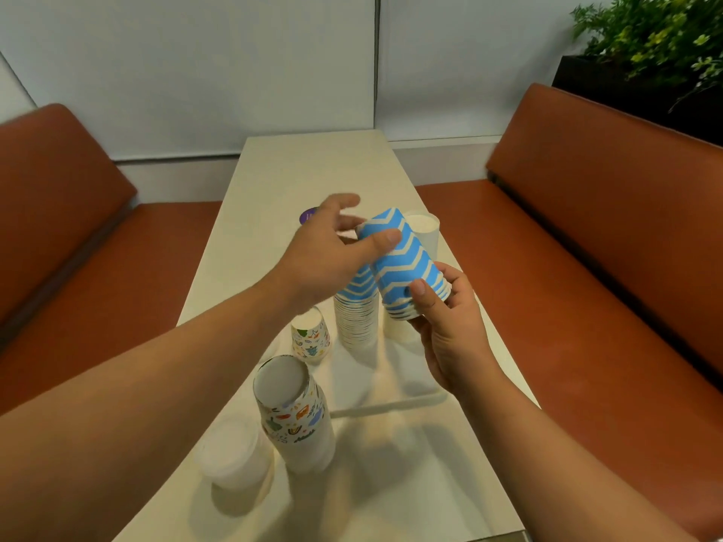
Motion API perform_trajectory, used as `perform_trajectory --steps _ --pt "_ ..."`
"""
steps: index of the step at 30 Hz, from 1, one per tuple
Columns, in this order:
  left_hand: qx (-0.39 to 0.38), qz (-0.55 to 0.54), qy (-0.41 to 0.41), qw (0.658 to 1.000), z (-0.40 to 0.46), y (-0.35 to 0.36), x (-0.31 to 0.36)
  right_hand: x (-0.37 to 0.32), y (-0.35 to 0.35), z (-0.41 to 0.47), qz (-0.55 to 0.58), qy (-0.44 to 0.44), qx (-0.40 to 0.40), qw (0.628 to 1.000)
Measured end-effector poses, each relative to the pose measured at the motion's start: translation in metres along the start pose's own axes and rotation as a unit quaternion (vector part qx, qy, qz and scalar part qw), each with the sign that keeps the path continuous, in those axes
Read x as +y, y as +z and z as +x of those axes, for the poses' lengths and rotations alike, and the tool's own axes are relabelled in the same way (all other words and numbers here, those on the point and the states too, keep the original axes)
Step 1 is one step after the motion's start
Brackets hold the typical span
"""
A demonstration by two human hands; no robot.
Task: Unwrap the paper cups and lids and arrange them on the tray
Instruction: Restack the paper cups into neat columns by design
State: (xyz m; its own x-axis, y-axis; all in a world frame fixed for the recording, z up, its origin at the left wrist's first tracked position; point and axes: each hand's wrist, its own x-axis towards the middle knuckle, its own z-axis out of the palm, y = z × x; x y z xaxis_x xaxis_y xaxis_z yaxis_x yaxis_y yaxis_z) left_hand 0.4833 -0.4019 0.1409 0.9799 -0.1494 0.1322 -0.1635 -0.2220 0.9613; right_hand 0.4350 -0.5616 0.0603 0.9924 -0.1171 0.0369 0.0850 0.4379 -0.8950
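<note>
The tabletop (313, 162) carries a pale tray (391, 400) with a tall blue cup stack (358, 318). The right hand (446, 326) clamps a short blue stack (403, 260) by its rims, tilted for separation. The left hand (332, 248) pinches its top cup, likely to lift it.

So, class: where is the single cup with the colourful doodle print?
The doodle-print cup stands upside down on the tray, left of the blue zigzag stack.
</note>
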Motion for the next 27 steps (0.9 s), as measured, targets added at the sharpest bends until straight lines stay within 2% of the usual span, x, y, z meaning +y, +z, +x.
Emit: perform_trajectory --steps 3,8,11,14,18,23,25,27 --pt "-0.024 -0.07 -0.052 0.996 -0.004 0.003 -0.005 0.002 0.005 -0.001 -0.01 0.012 -0.007 1.0" --pt "0.045 -0.107 0.017 0.993 0.011 -0.01 0.011 0.008 -0.001 -0.003 -0.01 0.023 0.009 1.0" --pt "0.12 -0.012 0.1 0.988 0.026 -0.026 0.027 0.011 -0.01 -0.005 0.001 0.035 0.023 0.999" --pt "0.137 0.101 0.143 0.975 0.036 -0.033 0.032 0.013 -0.015 -0.007 -0.003 0.044 0.046 0.998" --pt "0.101 0.18 0.104 0.973 0.04 -0.023 0.01 0.011 -0.02 -0.009 0.014 0.046 0.064 0.997" --pt "0.006 0.261 0.028 0.965 0.032 -0.014 -0.014 0.007 -0.02 -0.01 0.028 0.044 0.064 0.997" --pt "0.054 0.289 0.078 0.953 0.023 -0.011 -0.009 0.004 -0.019 -0.01 0.039 0.04 0.061 0.997" --pt "0.105 0.245 0.131 0.955 0.009 -0.006 0.001 0.001 -0.014 -0.01 0.061 0.036 0.057 0.996"
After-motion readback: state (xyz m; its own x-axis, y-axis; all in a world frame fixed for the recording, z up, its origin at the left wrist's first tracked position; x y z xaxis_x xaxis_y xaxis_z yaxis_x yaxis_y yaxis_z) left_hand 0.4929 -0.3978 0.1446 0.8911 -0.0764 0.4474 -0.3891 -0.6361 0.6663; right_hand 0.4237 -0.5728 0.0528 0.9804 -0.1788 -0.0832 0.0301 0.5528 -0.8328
